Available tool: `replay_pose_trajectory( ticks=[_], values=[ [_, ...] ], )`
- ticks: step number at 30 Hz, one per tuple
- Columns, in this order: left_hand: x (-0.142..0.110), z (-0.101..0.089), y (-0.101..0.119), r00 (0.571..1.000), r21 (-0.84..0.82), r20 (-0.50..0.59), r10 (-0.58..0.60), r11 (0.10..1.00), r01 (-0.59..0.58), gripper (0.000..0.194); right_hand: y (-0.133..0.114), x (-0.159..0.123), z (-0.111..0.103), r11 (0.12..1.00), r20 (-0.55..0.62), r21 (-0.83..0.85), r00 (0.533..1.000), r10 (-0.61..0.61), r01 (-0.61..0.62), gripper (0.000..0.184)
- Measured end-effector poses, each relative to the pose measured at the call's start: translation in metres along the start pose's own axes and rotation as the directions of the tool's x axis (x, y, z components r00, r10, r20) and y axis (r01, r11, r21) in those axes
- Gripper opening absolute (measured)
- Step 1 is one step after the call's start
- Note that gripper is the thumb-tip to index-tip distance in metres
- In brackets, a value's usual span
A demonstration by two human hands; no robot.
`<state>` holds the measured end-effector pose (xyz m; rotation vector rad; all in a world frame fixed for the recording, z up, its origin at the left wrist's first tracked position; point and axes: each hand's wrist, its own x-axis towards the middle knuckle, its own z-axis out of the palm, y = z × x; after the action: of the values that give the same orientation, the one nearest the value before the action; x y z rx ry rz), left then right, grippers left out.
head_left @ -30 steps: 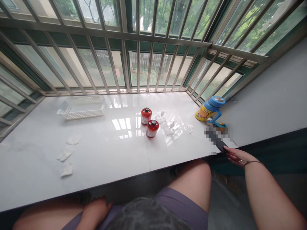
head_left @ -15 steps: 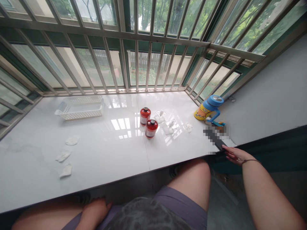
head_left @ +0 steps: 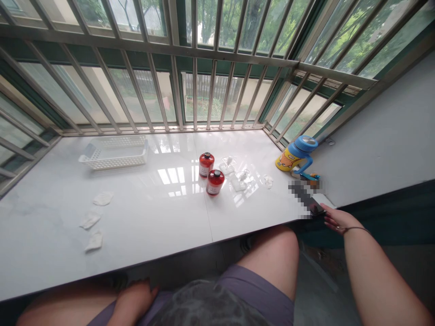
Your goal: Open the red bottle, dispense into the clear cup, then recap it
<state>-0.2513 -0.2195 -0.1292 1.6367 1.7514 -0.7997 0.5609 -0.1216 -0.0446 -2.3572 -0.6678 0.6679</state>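
My right hand (head_left: pixel 340 219) is at the right front edge of the table, its fingers stretched toward a dark phone (head_left: pixel 316 208) that lies flat there. The fingertips sit at the phone's right end and do not wrap round it. Part of the phone is covered by a pixelated patch. My left hand (head_left: pixel 136 299) rests on my lap at the bottom of the view, knuckles up, with most of its fingers hidden. Two red bottles (head_left: pixel 206 165) with black tops stand upright mid-table. Beside them on the right lie clear-and-white pump heads (head_left: pixel 240 179).
A blue and yellow handled bottle (head_left: pixel 296 154) stands by the right wall, with small items next to it. At the back left is a white perforated basket (head_left: pixel 117 158). Crumpled white tissues (head_left: pixel 94 241) lie at the left. Metal bars (head_left: pixel 193 93) line the windows.
My right hand has slid slightly right, its fingertips drawing back from the top of the phone to its end. More of the phone's dark surface shows. My left hand stays put.
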Motion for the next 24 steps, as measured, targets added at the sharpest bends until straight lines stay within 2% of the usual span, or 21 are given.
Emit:
replay_pose_trajectory(
  ticks=[2,4,7,10,13,16,20,24],
  values=[
    [0.000,0.000,0.000,1.000,-0.002,-0.005,0.001,1.000,-0.001,0.057,-0.011,0.000,0.002,0.988,-0.129,-0.144,0.989,-0.066,0.048,0.036],
    [0.001,0.000,0.000,1.000,-0.003,-0.006,-0.003,1.000,0.003,0.056,-0.023,-0.001,0.010,0.948,-0.182,-0.284,0.963,-0.198,0.142,0.041],
    [0.003,0.000,0.000,1.000,-0.008,0.008,-0.012,1.000,0.012,0.056,-0.041,-0.002,0.033,0.838,-0.085,-0.419,0.904,-0.419,0.349,0.048],
    [0.004,0.001,0.000,1.000,-0.010,0.021,-0.010,1.000,0.010,0.058,-0.052,-0.003,0.060,0.738,0.021,-0.484,0.850,-0.527,0.470,0.060],
    [0.003,0.001,0.000,1.000,-0.006,0.024,-0.009,1.000,0.009,0.060,-0.057,-0.005,0.079,0.681,0.064,-0.530,0.824,-0.562,0.505,0.066],
    [0.002,0.001,-0.001,1.000,0.008,0.024,-0.004,1.000,0.004,0.061,-0.060,-0.006,0.087,0.644,0.087,-0.564,0.813,-0.576,0.516,0.065],
    [0.003,0.001,-0.001,1.000,0.023,0.030,0.005,1.000,-0.005,0.063,-0.055,-0.008,0.082,0.628,0.080,-0.596,0.816,-0.573,0.500,0.062],
    [0.004,0.000,-0.001,0.999,0.023,0.038,0.013,1.000,-0.014,0.062,-0.036,-0.015,0.066,0.627,0.057,-0.621,0.825,-0.563,0.471,0.059]
  ],
)
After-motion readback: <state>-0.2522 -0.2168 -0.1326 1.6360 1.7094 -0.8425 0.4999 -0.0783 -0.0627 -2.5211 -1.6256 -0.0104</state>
